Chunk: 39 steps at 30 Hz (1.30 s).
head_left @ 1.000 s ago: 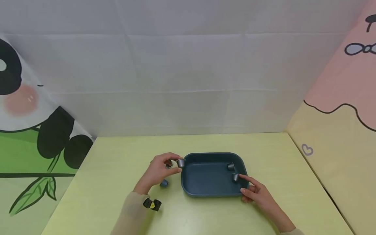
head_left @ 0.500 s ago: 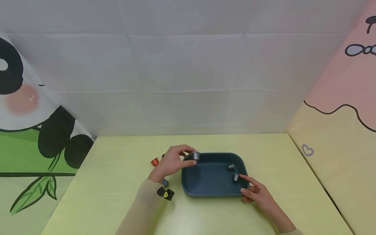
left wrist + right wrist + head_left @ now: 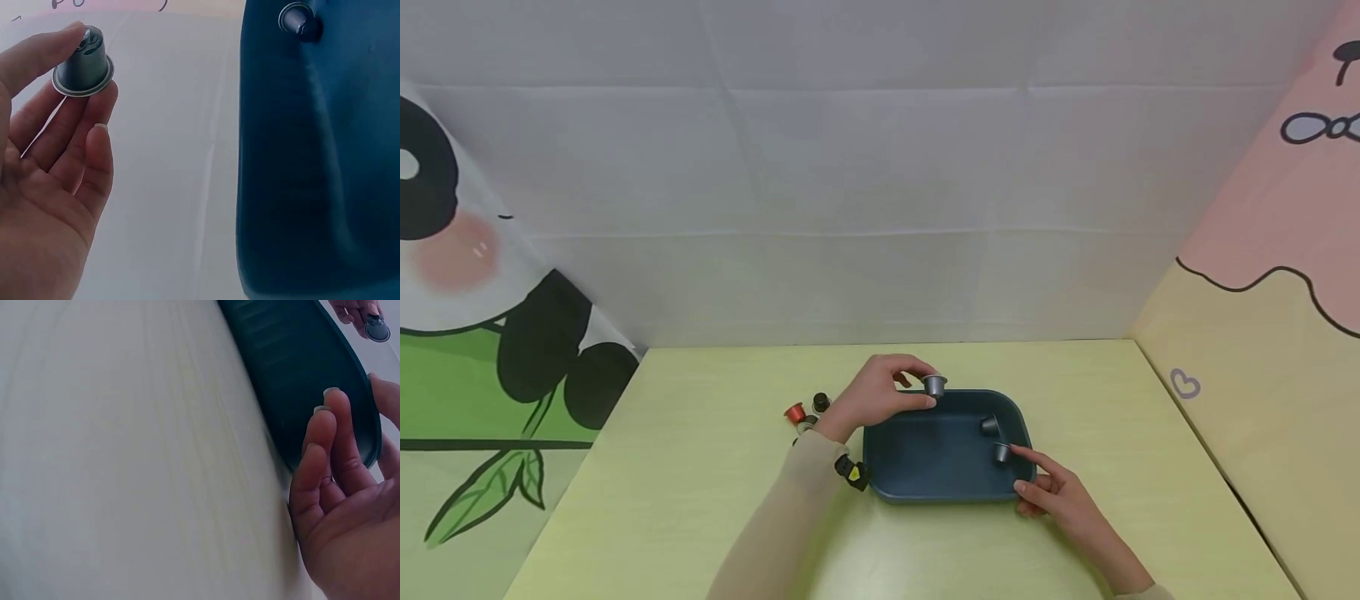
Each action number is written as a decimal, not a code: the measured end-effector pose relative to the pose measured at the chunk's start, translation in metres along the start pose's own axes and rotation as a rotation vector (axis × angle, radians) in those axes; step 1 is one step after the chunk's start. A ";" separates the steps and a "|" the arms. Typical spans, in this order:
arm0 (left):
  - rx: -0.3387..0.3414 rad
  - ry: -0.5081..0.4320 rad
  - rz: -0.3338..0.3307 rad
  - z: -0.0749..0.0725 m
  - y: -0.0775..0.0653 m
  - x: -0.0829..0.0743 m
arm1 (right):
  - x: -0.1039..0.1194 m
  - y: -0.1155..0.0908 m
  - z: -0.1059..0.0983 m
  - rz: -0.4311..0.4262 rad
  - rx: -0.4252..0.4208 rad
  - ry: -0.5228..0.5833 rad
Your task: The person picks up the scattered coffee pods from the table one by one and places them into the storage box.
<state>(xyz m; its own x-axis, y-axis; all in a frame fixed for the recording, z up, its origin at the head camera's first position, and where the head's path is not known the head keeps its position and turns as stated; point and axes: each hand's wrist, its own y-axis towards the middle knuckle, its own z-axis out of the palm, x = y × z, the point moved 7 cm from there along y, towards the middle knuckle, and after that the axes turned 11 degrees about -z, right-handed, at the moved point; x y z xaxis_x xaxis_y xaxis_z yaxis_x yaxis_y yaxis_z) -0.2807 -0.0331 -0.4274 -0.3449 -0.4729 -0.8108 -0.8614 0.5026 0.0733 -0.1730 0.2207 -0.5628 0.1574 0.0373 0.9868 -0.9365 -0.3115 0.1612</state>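
A silver coffee capsule [image 3: 934, 386] is pinched between the thumb and fingers of my left hand [image 3: 880, 392], above the far rim of the dark blue tray [image 3: 925, 467]. In the left wrist view this capsule [image 3: 86, 67] has its wide rim toward the fingers and its narrow end at the thumb. Two dark silver capsules, one farther back [image 3: 989, 426] and one nearer [image 3: 1002, 452], lie inside the tray on the right. My right hand [image 3: 1056, 492] holds the tray's right edge near the front corner, its index finger reaching over the rim beside the nearer capsule.
Left of the tray, partly behind the left forearm, are a red capsule [image 3: 794, 413], a black capsule [image 3: 822, 402] and a partly hidden dark one [image 3: 808, 423]. All stand on a pale yellow table [image 3: 715, 417] with a white wall [image 3: 880, 208] behind.
My left hand has carried the silver capsule right and away from me, from the tray's left side to above its far rim. A blue capsule is now hidden by the forearm. My right hand stays put.
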 end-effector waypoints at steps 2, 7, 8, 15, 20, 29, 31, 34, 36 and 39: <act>0.009 -0.002 0.004 0.004 0.004 -0.001 | 0.001 0.000 0.000 -0.004 0.002 0.004; 0.030 0.008 0.016 0.013 0.011 -0.001 | 0.003 0.001 0.001 -0.009 0.015 0.010; 0.034 0.011 0.016 0.015 0.012 -0.001 | 0.002 0.001 0.001 0.001 0.010 0.010; 0.040 0.033 0.000 0.027 0.022 0.003 | 0.004 0.001 0.001 -0.008 0.009 -0.006; 0.077 0.014 -0.036 0.038 0.025 0.006 | 0.004 0.001 0.001 0.010 0.007 -0.010; 0.145 -0.028 -0.084 0.059 0.031 0.022 | -0.004 0.000 -0.001 0.040 -0.009 -0.022; 0.173 -0.038 -0.097 0.065 0.031 0.027 | -0.003 0.000 0.000 0.026 -0.002 -0.022; 0.217 -0.008 -0.117 0.073 0.033 0.034 | -0.003 0.000 0.000 0.023 -0.003 -0.023; 0.245 0.021 -0.128 0.078 0.034 0.038 | -0.003 0.000 0.000 0.026 -0.004 -0.024; 0.271 0.063 -0.132 0.084 0.036 0.044 | -0.003 0.000 -0.001 0.046 -0.014 -0.030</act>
<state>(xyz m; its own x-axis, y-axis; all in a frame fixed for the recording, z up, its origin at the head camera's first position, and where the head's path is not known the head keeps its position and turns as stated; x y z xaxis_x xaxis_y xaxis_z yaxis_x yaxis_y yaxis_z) -0.2955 0.0253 -0.5092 -0.2664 -0.5865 -0.7649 -0.7725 0.6046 -0.1945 -0.1743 0.2215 -0.5660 0.1236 -0.0052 0.9923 -0.9472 -0.2988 0.1164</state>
